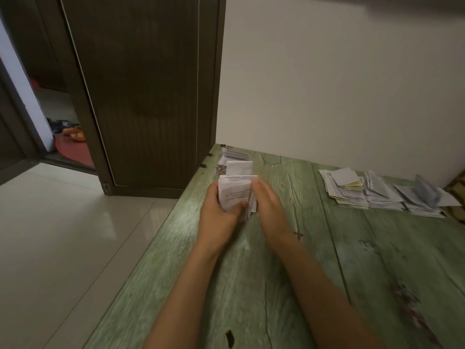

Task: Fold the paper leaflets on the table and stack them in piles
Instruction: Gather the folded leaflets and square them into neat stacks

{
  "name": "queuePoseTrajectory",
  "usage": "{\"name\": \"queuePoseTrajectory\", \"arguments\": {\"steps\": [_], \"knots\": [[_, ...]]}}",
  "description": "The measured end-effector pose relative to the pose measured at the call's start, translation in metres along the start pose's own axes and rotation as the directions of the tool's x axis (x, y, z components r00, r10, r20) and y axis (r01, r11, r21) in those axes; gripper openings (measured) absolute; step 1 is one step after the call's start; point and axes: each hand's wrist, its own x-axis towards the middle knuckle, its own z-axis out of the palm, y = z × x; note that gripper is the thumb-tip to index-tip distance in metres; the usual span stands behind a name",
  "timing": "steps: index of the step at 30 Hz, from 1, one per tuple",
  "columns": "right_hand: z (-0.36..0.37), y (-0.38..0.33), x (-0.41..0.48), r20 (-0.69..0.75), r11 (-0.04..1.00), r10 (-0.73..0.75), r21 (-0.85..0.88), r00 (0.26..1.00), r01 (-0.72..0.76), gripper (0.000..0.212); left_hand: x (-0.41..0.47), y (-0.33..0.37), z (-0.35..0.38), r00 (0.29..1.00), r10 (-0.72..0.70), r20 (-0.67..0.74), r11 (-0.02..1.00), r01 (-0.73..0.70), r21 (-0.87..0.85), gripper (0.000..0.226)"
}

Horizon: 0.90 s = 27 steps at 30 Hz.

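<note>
left hand [218, 210] grips a bundle of folded leaflets [234, 192], thumb curled across it; right hand [267, 200] presses straight fingers against its side, over the table [302, 273]. 1 small pile [237, 161] lies just beyond; the spread sheets [377, 195] well right probably await folding.

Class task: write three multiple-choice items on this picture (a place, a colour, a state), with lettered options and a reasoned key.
1. Where do the spread piles of white paper leaflets lie? A on the floor; B far right, by the cream wall; C on a chair.
2. What colour is the wood-grain table top? A green; B red; C black.
3. What is the left hand doing? A lying flat; B hanging idle; C holding a bundle of folded white leaflets.
B: they sit beside the wall. A: its planks look green. C: its fingers curl round the bundle.
</note>
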Motion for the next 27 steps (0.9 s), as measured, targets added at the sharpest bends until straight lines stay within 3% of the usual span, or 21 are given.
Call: {"name": "queuePoseTrajectory", "arguments": {"steps": [5, 10, 15, 17, 19, 21, 22, 24, 26, 27], "knots": [[-0.01, -0.005, 0.009, -0.088, 0.995, 0.104, 0.02, 0.991, -0.102, 0.035, 0.0, 0.002, 0.0, 0.998, -0.018, 0.06, 1.0, 0.018, -0.001, 0.035], [-0.031, -0.02, 0.016, 0.067, 0.994, 0.078, -0.085, 0.995, -0.072, 0.042, 0.0, 0.002, -0.002, 0.99, -0.043, 0.133, 0.999, 0.042, 0.012, 0.03], [-0.039, -0.028, 0.014, 0.147, 0.987, 0.108, -0.135, 0.983, -0.089, 0.019, 0.004, 0.006, -0.002, 0.965, -0.091, 0.247, 0.996, 0.083, 0.043, 0.029], [-0.036, -0.028, 0.015, 0.084, 0.982, 0.168, 0.067, 0.982, -0.174, 0.024, 0.004, 0.007, -0.001, 0.953, -0.116, 0.281, 0.992, 0.097, 0.079, 0.028], [-0.033, -0.035, 0.015, 0.005, 0.874, 0.238, 0.435, 0.971, -0.216, 0.022, 0.004, 0.006, -0.002, 0.947, -0.15, 0.284, 0.986, 0.124, 0.109, 0.026], [-0.038, -0.042, 0.017, -0.151, 0.743, 0.269, 0.661, 0.951, -0.105, 0.014, 0.005, 0.006, -0.004, 0.942, -0.213, 0.259, 0.976, 0.195, 0.094, 0.021], [-0.042, -0.045, 0.017, -0.224, 0.737, 0.265, 0.674, 0.938, -0.047, 0.013, 0.006, 0.006, -0.005, 0.935, -0.255, 0.246, 0.967, 0.249, 0.058, 0.019], [-0.044, -0.047, 0.013, -0.277, 0.847, 0.237, 0.529, 0.931, -0.058, 0.018, 0.007, 0.006, -0.006, 0.919, -0.325, 0.225, 0.937, 0.344, -0.052, 0.02], [-0.031, -0.043, 0.009, -0.233, 0.975, 0.176, 0.172, 0.956, -0.138, 0.017, 0.008, 0.008, -0.004, 0.916, -0.347, 0.2, 0.919, 0.375, -0.124, 0.02], [-0.022, -0.037, 0.008, -0.201, 0.992, 0.103, -0.052, 0.974, -0.116, 0.016, 0.008, 0.01, -0.002, 0.922, -0.339, 0.186, 0.92, 0.366, -0.138, 0.021]]}}
